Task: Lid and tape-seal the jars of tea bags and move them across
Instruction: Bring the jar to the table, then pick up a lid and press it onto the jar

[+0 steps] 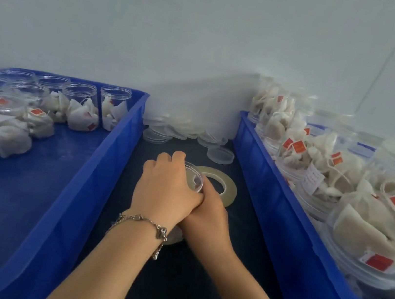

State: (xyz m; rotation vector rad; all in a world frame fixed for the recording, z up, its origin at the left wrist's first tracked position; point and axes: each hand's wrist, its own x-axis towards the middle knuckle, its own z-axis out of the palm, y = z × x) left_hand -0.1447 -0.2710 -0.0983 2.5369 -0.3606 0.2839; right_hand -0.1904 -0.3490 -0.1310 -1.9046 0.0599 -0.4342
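A clear plastic jar (196, 178) stands on the dark table between two blue trays, mostly hidden by my hands. My left hand (165, 185) curls over its top, fingers wrapped around the lid. My right hand (210, 210) grips the jar's side from below and right, partly tucked under the left hand. A flat roll of clear tape (227, 183) lies just right of the jar. Loose clear lids (220, 155) sit in a pile at the back of the table. Whether tape is on the jar cannot be seen.
The left blue tray (102, 160) holds several open jars with tea bags (81, 106) at its back left. The right blue tray (274, 191) is packed with several lidded jars of tea bags (369, 226). A white wall stands close behind.
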